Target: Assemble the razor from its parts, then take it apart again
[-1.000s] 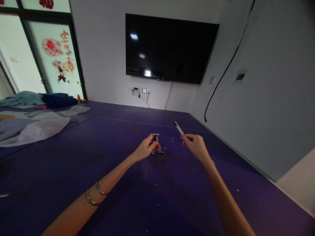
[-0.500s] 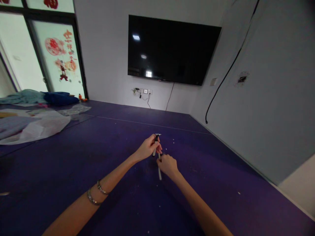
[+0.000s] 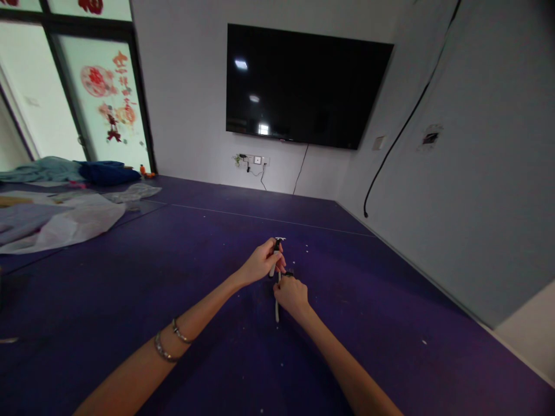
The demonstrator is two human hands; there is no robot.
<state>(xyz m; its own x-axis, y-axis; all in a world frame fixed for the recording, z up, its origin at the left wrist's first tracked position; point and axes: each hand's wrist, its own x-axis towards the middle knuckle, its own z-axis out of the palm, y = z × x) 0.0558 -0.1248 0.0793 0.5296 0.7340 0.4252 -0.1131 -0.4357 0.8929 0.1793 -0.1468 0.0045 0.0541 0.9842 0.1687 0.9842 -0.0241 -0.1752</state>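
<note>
My left hand (image 3: 262,261) is closed around a slim black-and-white tool (image 3: 277,246) with a thin pale crossbar at its top, like a small razor. Its lower white end shows below my fingers. Just below and to the right, my right hand (image 3: 292,293) is closed on a pale stick-like handle (image 3: 277,312), whose end pokes out beneath the fist. A small dark part (image 3: 288,274) shows at the top of that hand; whether it belongs to the handle I cannot tell. My hands are close together above the purple surface (image 3: 195,335).
Small pale scraps (image 3: 307,248) are scattered on the surface. At left lie plastic sheeting (image 3: 82,222) and blue cloth (image 3: 108,172). A television (image 3: 307,86) hangs on the wall ahead. A black cable (image 3: 396,138) dangles by the right wall.
My right hand has shifted slightly left and down with the pale handle, which now stands more upright. The left hand stays nearly in place.
</note>
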